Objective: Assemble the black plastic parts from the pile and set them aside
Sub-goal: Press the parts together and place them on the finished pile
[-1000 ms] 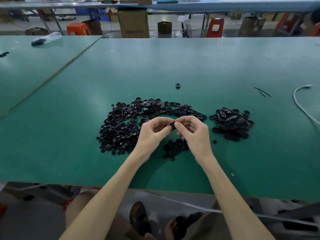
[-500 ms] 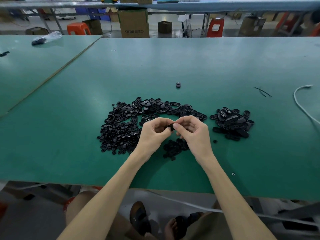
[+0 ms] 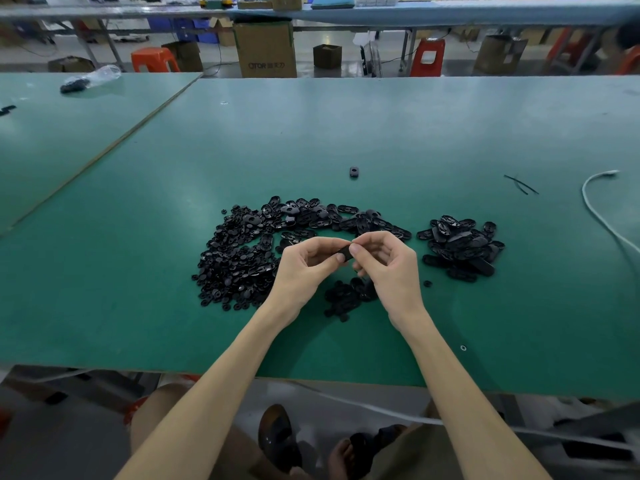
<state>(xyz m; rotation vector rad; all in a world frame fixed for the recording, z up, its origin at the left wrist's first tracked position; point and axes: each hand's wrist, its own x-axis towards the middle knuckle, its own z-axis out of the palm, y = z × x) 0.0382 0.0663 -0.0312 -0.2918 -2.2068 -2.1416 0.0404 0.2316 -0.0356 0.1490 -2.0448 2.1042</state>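
Near the surface's (image 3: 346,126) front edge, both hands, left (image 3: 304,268) and right (image 3: 388,268), pinch one black part (image 3: 345,252) between them, raised above the pile (image 3: 242,254) so you can press it together.

I see the main pile (image 3: 242,258) on the table (image 3: 346,133), left of centre | side heap (image 3: 460,251) apart to its right | left hand (image 3: 304,268) and right hand (image 3: 391,268) meet between them, pinching one part (image 3: 344,252) above a small cluster (image 3: 346,296) | lone piece (image 3: 353,172) behind the piles | cable (image 3: 595,209) far right | bag (image 3: 90,79) on the adjoining left table (image 3: 69,126)
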